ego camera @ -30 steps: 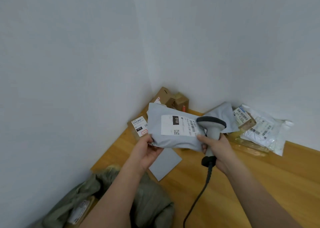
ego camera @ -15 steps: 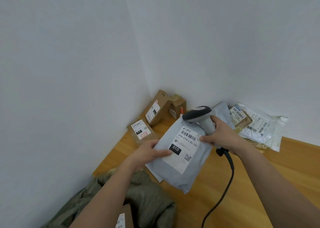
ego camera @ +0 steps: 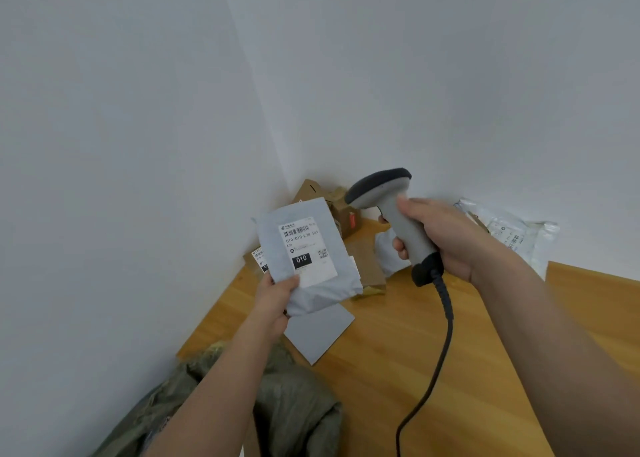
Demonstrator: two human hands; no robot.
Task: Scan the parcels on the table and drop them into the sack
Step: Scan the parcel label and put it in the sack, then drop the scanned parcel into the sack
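My left hand (ego camera: 275,300) pinches the lower left corner of a grey poly-mailer parcel (ego camera: 308,248), held upright above the table with its white label marked 010 facing me. My right hand (ego camera: 440,234) grips the handle of a grey barcode scanner (ego camera: 391,207), raised to the right of the parcel with its dark head turned left, toward the parcel. The scanner's black cable (ego camera: 440,335) hangs down over the table. An olive-green sack (ego camera: 294,408) lies crumpled at the table's near left edge, under my left forearm.
Brown cardboard boxes (ego camera: 343,207) stand in the wall corner behind the held parcel. A flat grey mailer (ego camera: 318,332) lies on the wooden table (ego camera: 398,352). Clear plastic-wrapped parcels (ego camera: 516,234) sit against the right wall. A white packet (ego camera: 388,252) is below the scanner.
My left hand has lifted the grey parcel off the table and turned it upright. My right hand has raised the scanner up and away to the right.
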